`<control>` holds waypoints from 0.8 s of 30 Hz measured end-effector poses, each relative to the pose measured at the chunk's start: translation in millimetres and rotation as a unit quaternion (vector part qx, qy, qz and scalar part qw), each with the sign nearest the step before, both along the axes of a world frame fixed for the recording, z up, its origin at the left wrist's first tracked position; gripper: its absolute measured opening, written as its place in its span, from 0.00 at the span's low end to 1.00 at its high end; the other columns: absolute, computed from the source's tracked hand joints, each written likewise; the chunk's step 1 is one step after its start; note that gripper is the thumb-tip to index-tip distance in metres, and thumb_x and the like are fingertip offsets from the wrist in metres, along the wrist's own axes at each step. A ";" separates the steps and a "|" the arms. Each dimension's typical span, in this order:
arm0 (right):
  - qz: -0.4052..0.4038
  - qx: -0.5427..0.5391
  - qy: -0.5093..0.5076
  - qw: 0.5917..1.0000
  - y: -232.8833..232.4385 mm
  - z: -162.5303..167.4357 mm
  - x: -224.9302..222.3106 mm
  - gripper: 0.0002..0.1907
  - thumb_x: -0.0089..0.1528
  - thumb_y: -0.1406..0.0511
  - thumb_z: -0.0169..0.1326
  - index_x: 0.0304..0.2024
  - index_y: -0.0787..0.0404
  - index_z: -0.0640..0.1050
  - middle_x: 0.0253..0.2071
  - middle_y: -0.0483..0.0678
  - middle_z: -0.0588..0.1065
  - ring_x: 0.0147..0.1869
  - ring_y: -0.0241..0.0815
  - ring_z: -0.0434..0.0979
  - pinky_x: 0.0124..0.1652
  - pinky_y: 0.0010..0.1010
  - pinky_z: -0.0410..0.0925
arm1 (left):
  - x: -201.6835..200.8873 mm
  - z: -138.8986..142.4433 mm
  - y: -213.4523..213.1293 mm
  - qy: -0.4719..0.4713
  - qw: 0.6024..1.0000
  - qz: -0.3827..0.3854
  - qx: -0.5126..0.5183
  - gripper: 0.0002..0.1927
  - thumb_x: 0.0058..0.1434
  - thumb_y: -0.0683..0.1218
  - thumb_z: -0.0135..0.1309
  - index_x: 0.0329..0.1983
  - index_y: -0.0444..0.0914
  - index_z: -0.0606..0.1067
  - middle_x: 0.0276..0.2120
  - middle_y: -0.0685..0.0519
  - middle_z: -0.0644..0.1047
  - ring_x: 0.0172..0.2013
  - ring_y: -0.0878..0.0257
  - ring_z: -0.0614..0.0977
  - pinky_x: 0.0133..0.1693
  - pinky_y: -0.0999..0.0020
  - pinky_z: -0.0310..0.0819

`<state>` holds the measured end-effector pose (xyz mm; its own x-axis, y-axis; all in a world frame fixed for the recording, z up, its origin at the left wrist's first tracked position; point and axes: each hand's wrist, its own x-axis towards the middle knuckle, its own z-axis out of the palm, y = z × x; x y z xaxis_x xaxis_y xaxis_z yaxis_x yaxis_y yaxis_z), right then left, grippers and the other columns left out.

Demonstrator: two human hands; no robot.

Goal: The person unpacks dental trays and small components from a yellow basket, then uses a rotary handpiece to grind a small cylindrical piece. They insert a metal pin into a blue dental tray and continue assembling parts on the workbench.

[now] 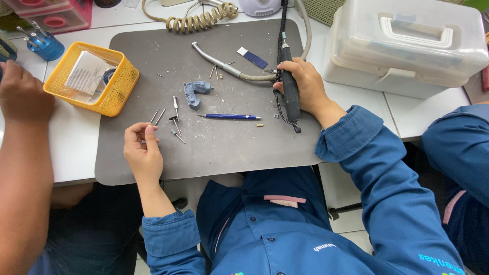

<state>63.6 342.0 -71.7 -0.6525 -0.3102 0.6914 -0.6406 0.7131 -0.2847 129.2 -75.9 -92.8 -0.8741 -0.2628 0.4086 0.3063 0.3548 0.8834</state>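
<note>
My right hand (304,86) grips a black rotary handpiece (290,86) that lies lengthwise on the grey mat (224,147), its tip pointing away from me. My left hand (142,150) rests on the mat's near left part, fingers curled around a small thin bur held at the fingertips. Several loose metal burs (173,122) lie just right of that hand. A blue-grey dental cast (195,91) sits mid-mat, with a blue pen (229,116) lying below it. A silver handpiece on a hose (219,63) lies further back.
A yellow mesh basket (114,97) with papers stands at the mat's left edge. A clear plastic case (407,43) sits at the right. A coiled cord (204,20) lies at the back. Another person's bare arm (23,153) is at the left, and a blue sleeve (458,147) at the right.
</note>
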 end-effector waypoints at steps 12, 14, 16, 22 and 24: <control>0.006 0.005 0.014 1.000 0.5 0.1 0.9 0.25 0.66 0.62 0.67 0.60 0.53 0.68 0.46 0.52 0.73 0.47 0.56 0.74 0.47 0.43 0.67 | 6.5 4.1 4.4 -0.008 0.999 0.033 -0.039 0.08 0.75 0.45 0.52 0.48 0.34 0.73 0.37 0.55 0.79 0.31 0.70 0.75 0.33 0.76 0.70; 0.011 0.006 0.019 1.000 -0.2 2.3 1.6 0.26 0.65 0.61 0.67 0.60 0.53 0.68 0.46 0.52 0.73 0.48 0.56 0.74 0.48 0.44 0.67 | 6.1 5.0 4.9 -0.004 0.999 0.033 -0.038 0.07 0.75 0.45 0.51 0.48 0.35 0.73 0.37 0.55 0.79 0.31 0.70 0.76 0.33 0.76 0.71; 0.013 0.003 0.021 1.000 -1.3 3.4 1.7 0.26 0.65 0.61 0.67 0.59 0.53 0.68 0.46 0.52 0.73 0.47 0.56 0.74 0.48 0.44 0.67 | 5.0 5.2 4.9 -0.001 0.999 0.032 -0.037 0.07 0.75 0.45 0.52 0.48 0.35 0.73 0.38 0.55 0.79 0.32 0.71 0.76 0.34 0.76 0.72; 0.008 0.005 0.015 1.000 0.7 -0.2 -1.0 0.26 0.63 0.61 0.67 0.59 0.53 0.68 0.45 0.53 0.73 0.47 0.57 0.74 0.47 0.44 0.66 | 3.5 -2.1 1.1 -0.001 0.999 0.035 -0.041 0.07 0.74 0.44 0.52 0.48 0.35 0.74 0.37 0.55 0.80 0.32 0.71 0.76 0.34 0.76 0.72; 0.013 0.004 0.006 1.000 1.3 -1.0 -1.1 0.26 0.63 0.61 0.68 0.58 0.53 0.69 0.44 0.52 0.73 0.47 0.57 0.74 0.47 0.44 0.66 | 3.4 -3.6 0.1 -0.015 0.998 0.041 -0.043 0.07 0.74 0.44 0.53 0.49 0.34 0.74 0.36 0.55 0.79 0.31 0.71 0.76 0.32 0.75 0.69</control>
